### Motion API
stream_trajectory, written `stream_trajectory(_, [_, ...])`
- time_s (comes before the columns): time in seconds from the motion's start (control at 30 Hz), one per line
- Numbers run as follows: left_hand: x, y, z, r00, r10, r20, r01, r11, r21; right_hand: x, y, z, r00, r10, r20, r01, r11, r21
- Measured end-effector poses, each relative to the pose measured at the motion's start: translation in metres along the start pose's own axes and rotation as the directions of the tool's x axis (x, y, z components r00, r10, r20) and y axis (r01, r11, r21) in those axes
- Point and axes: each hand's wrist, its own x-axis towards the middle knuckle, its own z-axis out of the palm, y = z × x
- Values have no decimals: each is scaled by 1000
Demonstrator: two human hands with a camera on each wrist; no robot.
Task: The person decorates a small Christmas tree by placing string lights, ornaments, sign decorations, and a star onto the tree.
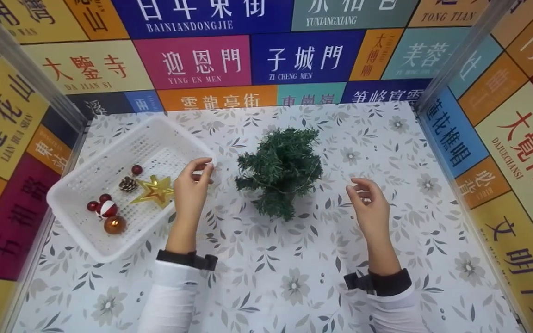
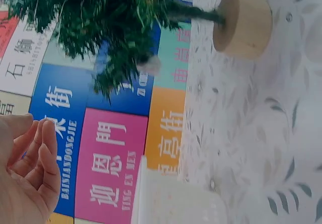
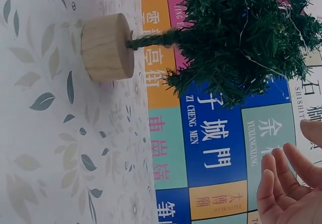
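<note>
A small artificial Christmas tree [image 1: 280, 171] stands between my two hands, its round wooden base [image 3: 108, 48] on the table and a thin wire of lights winding through the branches. My left hand [image 1: 191, 187] hovers over the right edge of a white plastic basket [image 1: 81, 238], fingers loosely bent and nothing in them. To the tree's right, my right hand [image 1: 370, 203] is raised with relaxed fingers, also holding nothing. Inside the basket lie a gold star [image 1: 158, 192], partly behind the left hand, a pine cone [image 1: 128, 184], a red-and-white ball [image 1: 108, 209] and a copper-coloured ball [image 1: 114, 225].
Small red balls [image 1: 137, 169] lie in the basket too. A white cloth with grey leaves and flowers [image 1: 294, 284] covers the table. Colourful panels with lettering [image 1: 192, 62] close off the back and both sides. Each wrist wears a black strap [image 1: 389, 282].
</note>
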Motion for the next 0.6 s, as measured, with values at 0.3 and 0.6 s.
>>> stream_trajectory(0.3, [10, -34, -35, 995, -98, -12, 98, 989, 112, -1, 18, -5, 996, 35, 78, -31, 998, -49])
stream_trajectory(0.6, [30, -52, -90, 960, -264, 91, 214, 906, 364, -2, 29, -7, 966, 68, 249, -27, 986, -165])
